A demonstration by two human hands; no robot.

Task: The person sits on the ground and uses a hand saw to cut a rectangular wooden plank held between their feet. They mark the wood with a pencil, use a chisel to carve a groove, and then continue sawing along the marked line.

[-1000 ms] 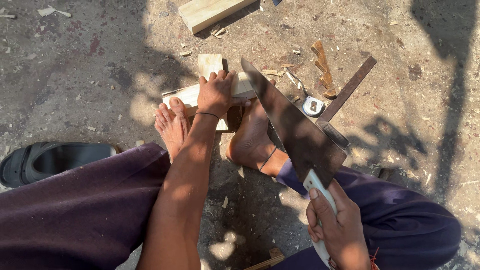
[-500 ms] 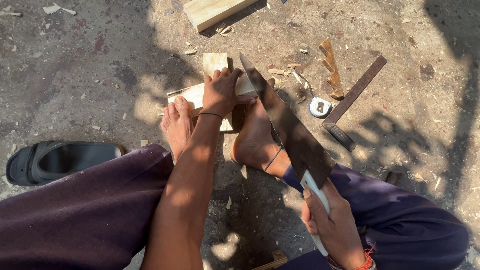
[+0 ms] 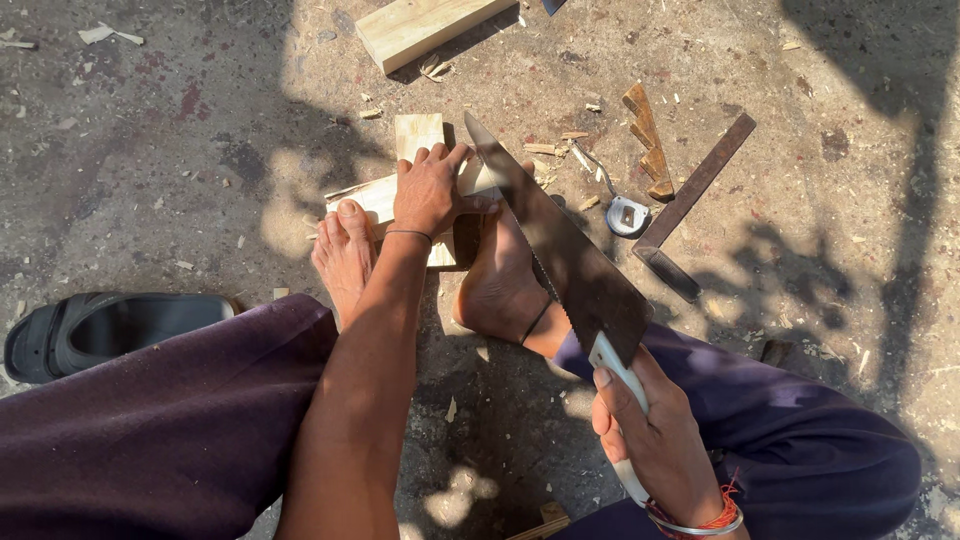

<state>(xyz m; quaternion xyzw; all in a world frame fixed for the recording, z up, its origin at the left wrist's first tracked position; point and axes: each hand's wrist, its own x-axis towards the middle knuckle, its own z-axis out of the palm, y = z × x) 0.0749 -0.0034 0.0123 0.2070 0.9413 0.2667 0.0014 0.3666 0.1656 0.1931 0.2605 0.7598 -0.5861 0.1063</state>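
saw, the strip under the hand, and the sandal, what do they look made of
Saw: blade looks like dark, dull, tarnished steel with teeth along one edge; handle is pale, probably plastic or painted wood, mostly hidden by the right hand.
Strip under the left hand: pale raw wood, unfinished, with visible grain.
Sandal: matte black, likely moulded rubber or foam.
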